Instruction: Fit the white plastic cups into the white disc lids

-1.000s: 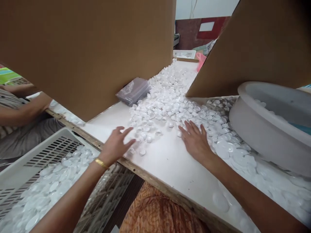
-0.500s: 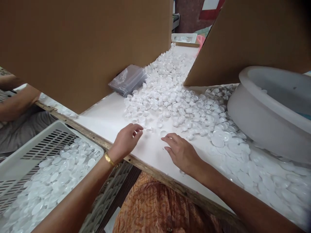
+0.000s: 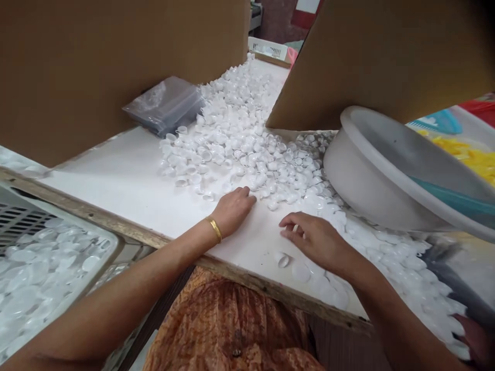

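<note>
Small white plastic cups [image 3: 232, 139] lie in a wide loose pile across the white tabletop. My left hand [image 3: 234, 208], with a gold bangle at the wrist, is at the near edge of this pile. Its fingers are bent together, and their tips and anything in them are hidden. To its right, my right hand [image 3: 317, 239] hovers low over the table with thumb and forefinger curved and apart; nothing shows between them. Just below it, one white cup [image 3: 282, 259] lies on its side, close to flat white discs [image 3: 301, 270] like little saucers.
A large pale basin [image 3: 344, 170] stands at the right, beside a cardboard panel [image 3: 359, 62]. Another cardboard panel [image 3: 116, 67] rises at the left, with a stack of clear plastic bags [image 3: 166, 105] against it. A crate [image 3: 112, 245] of white pieces sits below the table's wooden edge.
The view has swung right. My left hand has moved right to the cup pile, its fingers now bent under. My right hand stays nearby, and a tipped cup now shows below it.
</note>
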A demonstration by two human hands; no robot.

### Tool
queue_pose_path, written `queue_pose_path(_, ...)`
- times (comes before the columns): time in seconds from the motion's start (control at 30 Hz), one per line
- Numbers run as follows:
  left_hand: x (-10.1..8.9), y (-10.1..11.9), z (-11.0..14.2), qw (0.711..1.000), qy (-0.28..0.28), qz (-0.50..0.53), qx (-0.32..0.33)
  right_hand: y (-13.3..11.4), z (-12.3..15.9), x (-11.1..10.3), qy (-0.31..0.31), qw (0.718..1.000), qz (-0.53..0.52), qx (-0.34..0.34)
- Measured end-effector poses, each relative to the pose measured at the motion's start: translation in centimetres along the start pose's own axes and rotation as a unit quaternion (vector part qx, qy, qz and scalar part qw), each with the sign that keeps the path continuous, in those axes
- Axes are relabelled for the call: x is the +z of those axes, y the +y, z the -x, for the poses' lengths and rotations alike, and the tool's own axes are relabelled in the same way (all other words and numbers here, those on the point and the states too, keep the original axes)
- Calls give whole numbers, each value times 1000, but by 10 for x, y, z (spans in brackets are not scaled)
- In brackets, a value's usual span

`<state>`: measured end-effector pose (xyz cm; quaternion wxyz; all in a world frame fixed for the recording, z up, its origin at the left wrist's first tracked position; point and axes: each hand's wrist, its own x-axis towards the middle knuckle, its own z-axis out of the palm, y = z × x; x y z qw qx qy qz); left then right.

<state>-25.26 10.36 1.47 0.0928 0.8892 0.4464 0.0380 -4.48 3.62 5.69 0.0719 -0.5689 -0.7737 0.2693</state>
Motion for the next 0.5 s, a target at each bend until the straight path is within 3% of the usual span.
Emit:
queue_pose_path(0.1,-9,1,2,998,-33,16,-52,-5,20,9,-67,997,24,-28)
queue_pose_path(0.23,-33,0,30,990,-82,-6,-114,-5,26,28,-87,995,11,-46)
queue_pose_path(0.37,-41,12,52,984,-153,-58,-76,-3,6,44,2,996,-79,-38)
queue_pose_path(0.5,-30,30,51,982,-163,-72,-65,-15,-19,54,99,987,-108,-73)
